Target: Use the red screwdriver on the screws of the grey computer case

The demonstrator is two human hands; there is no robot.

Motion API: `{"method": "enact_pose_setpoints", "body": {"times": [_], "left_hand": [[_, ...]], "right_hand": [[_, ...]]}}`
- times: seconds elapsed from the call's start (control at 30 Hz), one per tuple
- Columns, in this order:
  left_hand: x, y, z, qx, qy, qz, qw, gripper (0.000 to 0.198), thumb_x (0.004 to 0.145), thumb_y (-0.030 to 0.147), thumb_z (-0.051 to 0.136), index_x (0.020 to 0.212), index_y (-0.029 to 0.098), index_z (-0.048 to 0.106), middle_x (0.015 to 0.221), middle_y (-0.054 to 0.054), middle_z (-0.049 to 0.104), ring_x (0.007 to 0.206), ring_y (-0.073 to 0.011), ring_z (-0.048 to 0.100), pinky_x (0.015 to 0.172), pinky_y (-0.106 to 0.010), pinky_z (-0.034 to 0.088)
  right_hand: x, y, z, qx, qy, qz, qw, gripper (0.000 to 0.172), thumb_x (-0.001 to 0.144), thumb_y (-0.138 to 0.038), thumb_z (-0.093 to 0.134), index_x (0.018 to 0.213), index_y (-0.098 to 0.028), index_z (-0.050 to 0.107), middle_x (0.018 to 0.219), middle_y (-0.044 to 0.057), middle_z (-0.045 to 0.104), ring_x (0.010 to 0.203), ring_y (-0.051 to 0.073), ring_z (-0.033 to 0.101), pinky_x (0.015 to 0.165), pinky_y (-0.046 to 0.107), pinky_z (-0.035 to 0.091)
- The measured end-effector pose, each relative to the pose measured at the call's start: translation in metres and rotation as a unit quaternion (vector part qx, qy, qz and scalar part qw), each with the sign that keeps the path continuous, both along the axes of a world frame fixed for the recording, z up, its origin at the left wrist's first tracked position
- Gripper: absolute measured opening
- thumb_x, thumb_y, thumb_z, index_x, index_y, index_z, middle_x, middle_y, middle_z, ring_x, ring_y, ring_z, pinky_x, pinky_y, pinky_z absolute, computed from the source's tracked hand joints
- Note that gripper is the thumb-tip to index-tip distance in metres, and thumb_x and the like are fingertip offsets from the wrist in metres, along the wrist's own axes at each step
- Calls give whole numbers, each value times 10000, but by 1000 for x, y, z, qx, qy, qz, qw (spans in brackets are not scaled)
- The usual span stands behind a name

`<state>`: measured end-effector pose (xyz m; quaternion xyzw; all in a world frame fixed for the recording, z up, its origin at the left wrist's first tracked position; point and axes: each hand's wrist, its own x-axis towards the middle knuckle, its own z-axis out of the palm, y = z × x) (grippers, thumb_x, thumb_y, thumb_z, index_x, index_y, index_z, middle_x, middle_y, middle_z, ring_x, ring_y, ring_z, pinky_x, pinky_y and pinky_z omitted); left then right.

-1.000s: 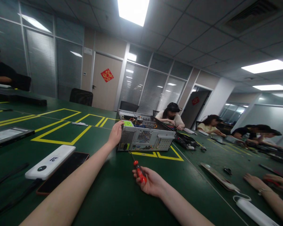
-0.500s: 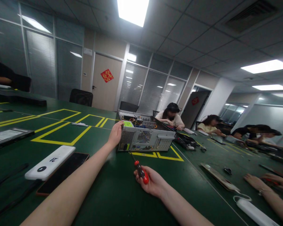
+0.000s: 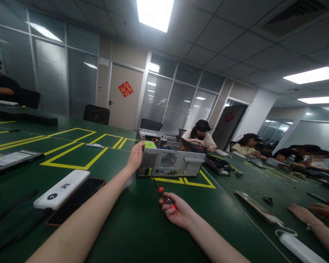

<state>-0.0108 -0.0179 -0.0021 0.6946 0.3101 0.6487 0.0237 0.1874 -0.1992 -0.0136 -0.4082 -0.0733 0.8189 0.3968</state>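
An uncovered computer case (image 3: 178, 162) lies on the green table, its rear panel facing me and wires showing inside. My left hand (image 3: 136, 157) grips its upper left corner, beside a power supply with a yellow-green label (image 3: 150, 145). In my right hand (image 3: 178, 210) is a screwdriver (image 3: 166, 199) with a red and black handle, the fingers wrapped around it. Its thin shaft points up and left to the lower edge of the rear panel; whether the tip touches the case or a screw I cannot tell.
Left of me lie a white power bank (image 3: 62, 189) with a cable, a dark phone (image 3: 76, 201) and a hard drive (image 3: 13, 160). On the right are another phone (image 3: 259, 207), a white power bank (image 3: 301, 248) and a co-worker's hands (image 3: 301, 213). Black parts (image 3: 219, 165) lie beside the case.
The whole view has shifted slightly to the right. My right hand has turned a little around the screwdriver handle. My left hand keeps its hold on the case.
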Motion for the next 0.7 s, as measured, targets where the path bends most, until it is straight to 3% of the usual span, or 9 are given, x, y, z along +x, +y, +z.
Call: {"method": "enact_pose_setpoints", "body": {"times": [0.17, 0.27, 0.33, 0.43, 0.53, 0.63, 0.7], "left_hand": [[-4, -1, 6, -15, 10, 4, 1000, 384, 943, 343, 223, 1040, 176, 554, 1178, -104, 590, 1144, -195, 520, 1026, -409, 390], [-9, 2, 20, -34, 37, 17, 999, 404, 938, 343, 215, 964, 168, 578, 1063, -112, 635, 1051, -214, 566, 971, -416, 425], [-17, 2, 33, -62, 70, 18, 995, 405, 932, 342, 213, 1026, 162, 564, 1009, -114, 651, 996, -217, 595, 926, -407, 457], [-44, -9, 47, -93, 137, 63, 984, 411, 895, 353, 327, 1207, 131, 476, 1230, -154, 564, 1121, -239, 554, 970, -409, 435], [-86, -41, 39, -201, 293, 101, 929, 415, 862, 375, 385, 1188, 157, 522, 1233, -138, 582, 1137, -276, 557, 973, -436, 430], [-128, -87, 11, -334, 425, 104, 835, 497, 842, 426, 405, 1250, 160, 505, 1250, -162, 574, 1099, -314, 586, 918, -461, 463], [-146, -115, -11, -367, 472, 78, 798, 516, 831, 428, 425, 1288, 197, 487, 1299, -144, 545, 1126, -307, 573, 932, -445, 460]], "right_hand": [[-1, -2, 1, -14, 9, -19, 1000, 215, 897, -329, 431, 889, -128, 506, 669, 20, 501, 494, 49, 487, 375, 76, 366], [-2, -2, 1, -10, 18, -21, 1000, 223, 901, -327, 422, 873, -123, 506, 641, 4, 473, 466, 39, 451, 359, 74, 345], [-3, -2, 1, -5, 21, -18, 1000, 227, 905, -325, 408, 857, -124, 503, 640, 2, 471, 460, 36, 434, 347, 73, 333], [-4, -2, -2, 8, 16, -5, 1000, 258, 913, -335, 379, 835, -119, 498, 663, 21, 504, 462, 31, 426, 336, 66, 315], [-7, -5, -5, 34, -11, 16, 999, 269, 906, -345, 390, 828, -111, 498, 673, 35, 536, 467, 28, 441, 343, 59, 299], [-14, -10, -8, 87, -92, 56, 990, 222, 891, -329, 425, 830, -129, 498, 670, 22, 554, 446, 32, 446, 336, 79, 277], [-18, -12, -9, 150, -174, 83, 970, 170, 879, -314, 451, 830, -154, 483, 672, 7, 566, 423, 35, 438, 325, 98, 251]]}}
